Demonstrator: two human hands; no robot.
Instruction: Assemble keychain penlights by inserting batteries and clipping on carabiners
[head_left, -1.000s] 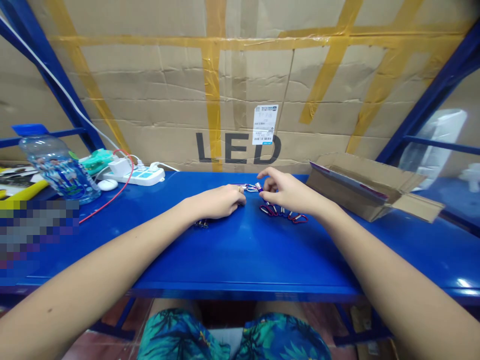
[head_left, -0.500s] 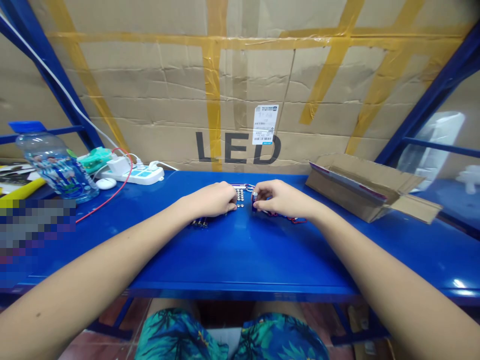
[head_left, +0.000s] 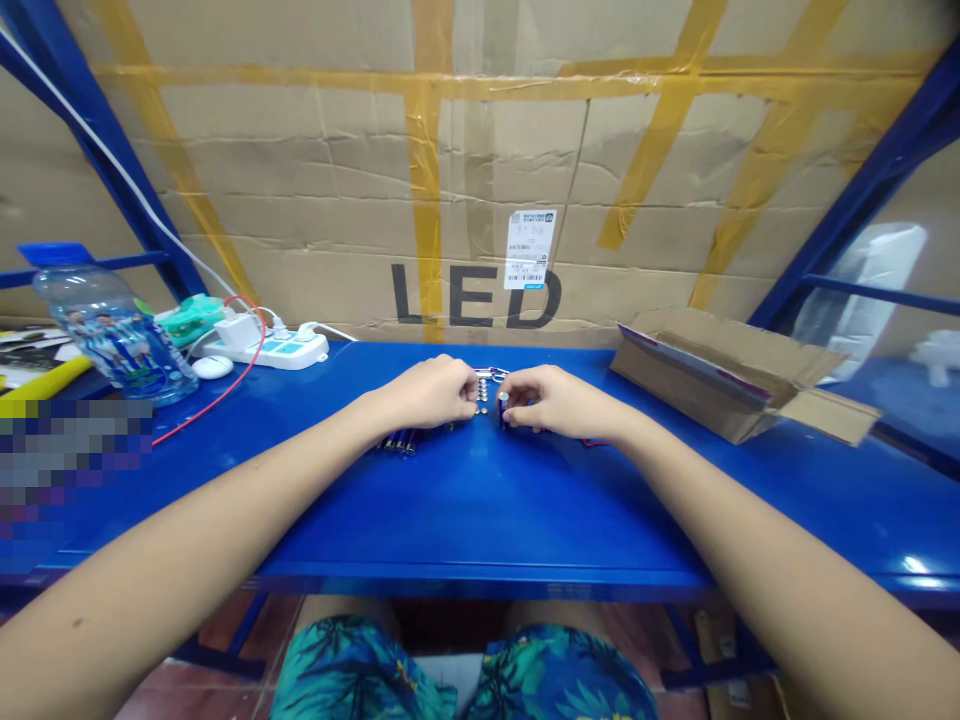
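A small blue cylinder (head_left: 503, 412) is now held upright, silver end up, between thumb and fingers of the right hand (head_left: 551, 398); whether its base is borne by the blue table (head_left: 480, 510) cannot be told. One second earlier it was held tilted at the metal clips (head_left: 489, 372) farther back; it has since been drawn nearer, to just beside the small silver discs (head_left: 483, 394). By this change, it is judged, cylinder and discs are placed within easy reach of each other. The left hand (head_left: 439, 392) is curled beside the discs; whether anything is grasped in it cannot be told. The discs, covered in the earliest frame, are now exposed between the hands. The red clip (head_left: 596, 442), formerly seen among several, is mostly hidden by the right wrist. Dark rods (head_left: 399, 442) are partly covered by the left forearm.
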